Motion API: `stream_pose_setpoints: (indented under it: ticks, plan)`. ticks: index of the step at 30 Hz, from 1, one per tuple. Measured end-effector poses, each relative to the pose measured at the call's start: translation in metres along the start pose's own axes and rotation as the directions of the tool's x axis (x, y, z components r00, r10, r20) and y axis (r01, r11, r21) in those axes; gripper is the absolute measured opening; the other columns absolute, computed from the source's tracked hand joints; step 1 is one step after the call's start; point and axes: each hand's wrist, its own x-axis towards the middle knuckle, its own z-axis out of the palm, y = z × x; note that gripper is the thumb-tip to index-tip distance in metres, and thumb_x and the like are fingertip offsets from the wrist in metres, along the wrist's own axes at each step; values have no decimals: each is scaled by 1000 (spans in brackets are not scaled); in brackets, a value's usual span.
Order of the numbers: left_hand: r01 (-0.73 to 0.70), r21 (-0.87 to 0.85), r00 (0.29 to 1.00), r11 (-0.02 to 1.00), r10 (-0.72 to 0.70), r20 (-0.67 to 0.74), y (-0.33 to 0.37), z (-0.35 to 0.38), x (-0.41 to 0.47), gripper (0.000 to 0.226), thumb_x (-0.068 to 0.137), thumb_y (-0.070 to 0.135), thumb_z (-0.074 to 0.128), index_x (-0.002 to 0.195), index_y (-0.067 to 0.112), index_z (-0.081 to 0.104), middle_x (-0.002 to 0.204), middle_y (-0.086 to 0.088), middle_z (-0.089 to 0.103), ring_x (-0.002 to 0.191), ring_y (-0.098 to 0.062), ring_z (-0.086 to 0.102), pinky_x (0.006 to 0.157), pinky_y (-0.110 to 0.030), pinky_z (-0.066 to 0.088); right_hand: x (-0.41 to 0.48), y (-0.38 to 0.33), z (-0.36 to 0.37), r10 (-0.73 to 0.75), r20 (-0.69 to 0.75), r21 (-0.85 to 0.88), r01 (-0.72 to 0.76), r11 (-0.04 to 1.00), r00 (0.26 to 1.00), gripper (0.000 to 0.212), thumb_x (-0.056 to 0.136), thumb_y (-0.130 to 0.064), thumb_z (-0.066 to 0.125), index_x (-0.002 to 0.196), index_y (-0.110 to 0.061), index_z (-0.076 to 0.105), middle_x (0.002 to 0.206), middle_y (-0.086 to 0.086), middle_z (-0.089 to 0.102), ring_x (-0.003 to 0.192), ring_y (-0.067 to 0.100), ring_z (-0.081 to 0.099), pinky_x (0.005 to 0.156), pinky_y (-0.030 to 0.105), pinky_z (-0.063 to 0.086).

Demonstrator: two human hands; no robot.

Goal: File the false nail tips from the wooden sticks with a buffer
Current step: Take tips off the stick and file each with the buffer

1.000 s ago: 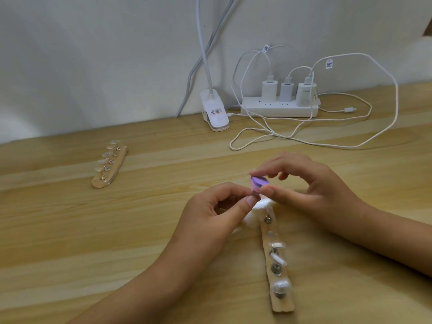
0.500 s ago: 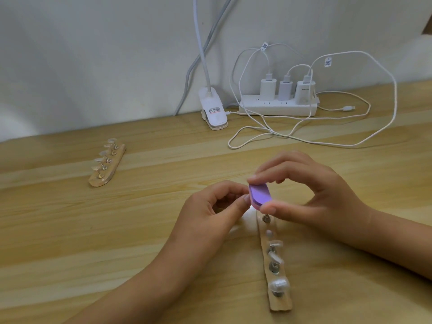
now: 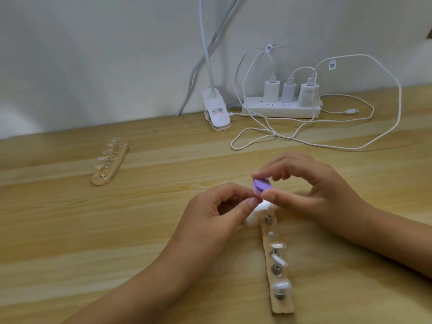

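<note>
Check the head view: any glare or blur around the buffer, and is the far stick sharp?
Head view: a blown-out white patch sits just below the purple buffer, between the left hand and the near stick, hiding detail there; head view also renders the far stick soft, its clear tips visible but without crisp edges; lighting is even, shadows faint.

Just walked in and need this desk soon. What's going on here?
A person is filing false nails. The right hand pinches a purple buffer; the left hand pinches something small against it, presumably a nail tip, mostly hidden. One wooden stick with tips lies between the forearms, and a second stick sits untouched at the left.
</note>
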Motion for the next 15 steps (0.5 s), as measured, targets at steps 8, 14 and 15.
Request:
stream_pose_setpoints:
  ticks: [8,14,15]
  plan:
    - [4,-40,1000,999,-5,-12,1,0,0,9,86,29,68,91,34,74,84,5,73,81,-15,68,71,-25,53,-1,-2,-1,-41,6,-1,41,999,999,32,81,-39,70,105,-18,71,101,-6,66,93,18,60,83,30,48]
    - [30,-107,998,994,-35,-47,2,1,0,6,83,32,69,85,29,74,80,10,71,72,-2,60,66,-19,49,1,2,-3,128,-13,90,-126,988,992,27,77,-41,75,99,-25,71,92,-16,66,87,12,57,79,23,45]
    - [27,-112,998,993,-32,-46,3,1,0,4,84,29,69,84,27,73,77,12,70,70,0,59,65,-17,47,0,1,-3,126,-2,119,-125,985,992,28,79,-40,74,100,-23,71,94,-14,67,88,13,57,80,22,45]
